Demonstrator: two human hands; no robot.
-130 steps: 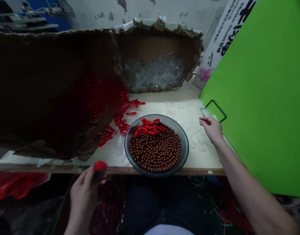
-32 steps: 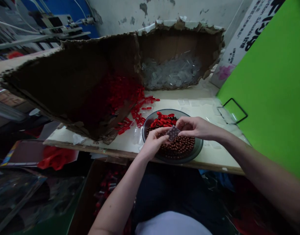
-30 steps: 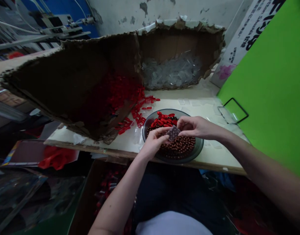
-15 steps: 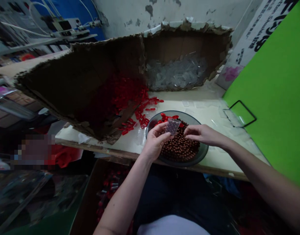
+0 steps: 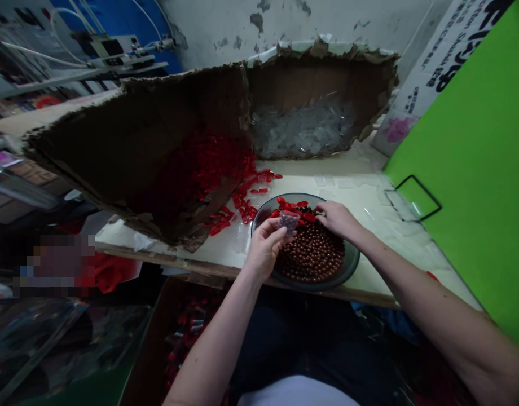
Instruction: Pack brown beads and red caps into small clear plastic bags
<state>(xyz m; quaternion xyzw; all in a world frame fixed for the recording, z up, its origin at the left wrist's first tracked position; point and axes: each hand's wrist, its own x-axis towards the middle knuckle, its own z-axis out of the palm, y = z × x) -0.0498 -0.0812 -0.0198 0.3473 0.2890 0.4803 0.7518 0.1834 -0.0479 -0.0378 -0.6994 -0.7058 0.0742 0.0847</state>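
Note:
My left hand (image 5: 265,245) pinches a small clear plastic case (image 5: 289,222) over the left side of a grey bowl (image 5: 353,266); dark spots show through the case. Brown beads (image 5: 314,256) fill much of the bowl. Red plastic caps (image 5: 302,205) lie on the beads at the back. Over the bowl's far right side, my right hand (image 5: 338,219) has its fingers curled, the tips down at the red caps. Whether a cap is between those fingertips is hidden.
Behind the bowl stands a torn cardboard box (image 5: 141,152), with red caps spilling from its left part and clear plastic cases (image 5: 304,127) in its right part. A green panel (image 5: 466,169) borders the right side. Clear pieces lie on the white tabletop (image 5: 348,166).
My right hand has moved from above the beads up and slightly left to the red caps. The left hand has shifted slightly left and down, tilting the clear case.

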